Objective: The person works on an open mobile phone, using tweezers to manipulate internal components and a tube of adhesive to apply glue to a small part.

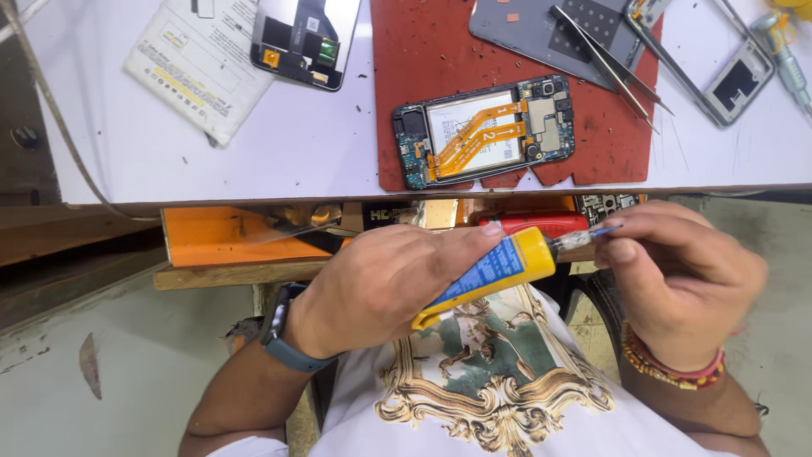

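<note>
We had the yellow glue tube [495, 272] gripped in our left hand [381, 283], fingers wrapped round its body, held below the table edge [254, 196] & over our lap. Tube's tail end stuck out under the palm; approx. half its blue label was hidden by the fingers. Our right hand [677, 271] was pinched closed on the tube's nozzle tip [592, 235], thumb & forefinger covering most of it, so we couldn't tell if a cap was on or off. A blue bit showed at the very tip, too small to make out.

Up on the white table, the opened phone [484, 131] lay on the red mat [406, 51], back off, orange flex cables across the battery. Well apart from both hands. Tweezers [609, 63] rested on a grey back panel [524, 30], which was cut off by the top of frame. A phone frame [736, 80] sat at the right, partly out of view; a 2nd part w/ a dark screen [300, 38] & a white packet [199, 59] top left, both clipped. An open drawer [228, 237] under the table held orange & red stuff, hard to identify behind the hands.
</note>
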